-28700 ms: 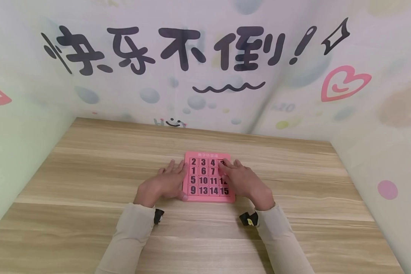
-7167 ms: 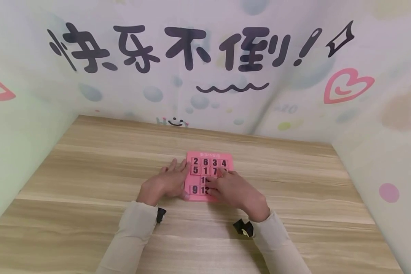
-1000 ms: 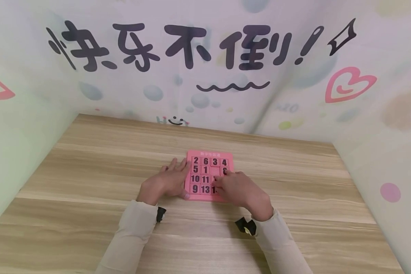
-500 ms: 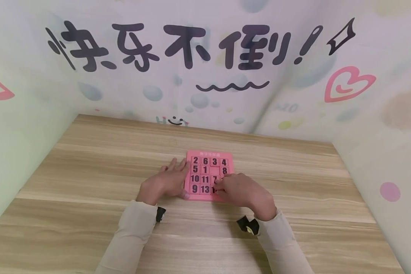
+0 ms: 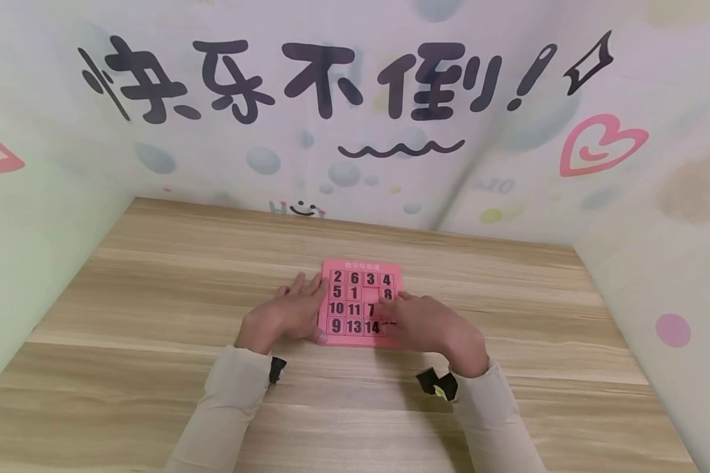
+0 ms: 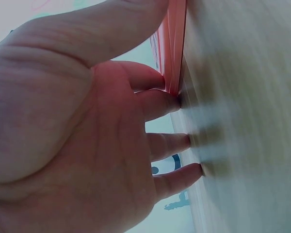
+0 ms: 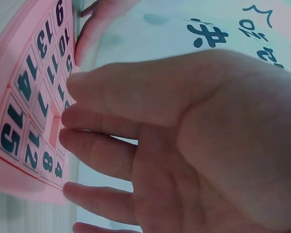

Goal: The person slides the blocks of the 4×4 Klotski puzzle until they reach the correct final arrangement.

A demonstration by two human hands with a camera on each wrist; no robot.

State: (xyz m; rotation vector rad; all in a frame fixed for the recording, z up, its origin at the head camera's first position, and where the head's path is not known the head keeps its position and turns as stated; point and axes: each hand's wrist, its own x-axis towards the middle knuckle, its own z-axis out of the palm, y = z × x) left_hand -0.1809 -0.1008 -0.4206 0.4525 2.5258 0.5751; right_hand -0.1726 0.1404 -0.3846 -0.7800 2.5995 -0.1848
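Observation:
A pink number sliding puzzle (image 5: 357, 340) lies flat on the table in the head view. Its top row reads 2, 6, 3, 4, and the vacant slot (image 5: 370, 294) sits right above the 7 tile (image 5: 370, 309). Along the puzzle's left edge rests my left hand (image 5: 286, 315), thumb at the near corner and fingers spread; the left wrist view has the puzzle's side wall (image 6: 173, 48) by the fingers. My right hand (image 5: 432, 323) hovers close over the right part, fingers loosely extended. In the right wrist view the 15 tile (image 7: 10, 127) and 12 tile (image 7: 32, 151) show beside its fingertips.
The wood-grain table (image 5: 183, 263) runs back to a printed cloth wall (image 5: 242, 164) with dark lettering. Pale walls close in both sides. A black strap piece (image 5: 436, 383) shows at the right wrist, another (image 5: 277, 370) at the left.
Over the last several seconds the 10 and 11 tiles shifted left and the 7 went down. In the last half second my right hand drew right, uncovering the 14. My left hand stayed put.

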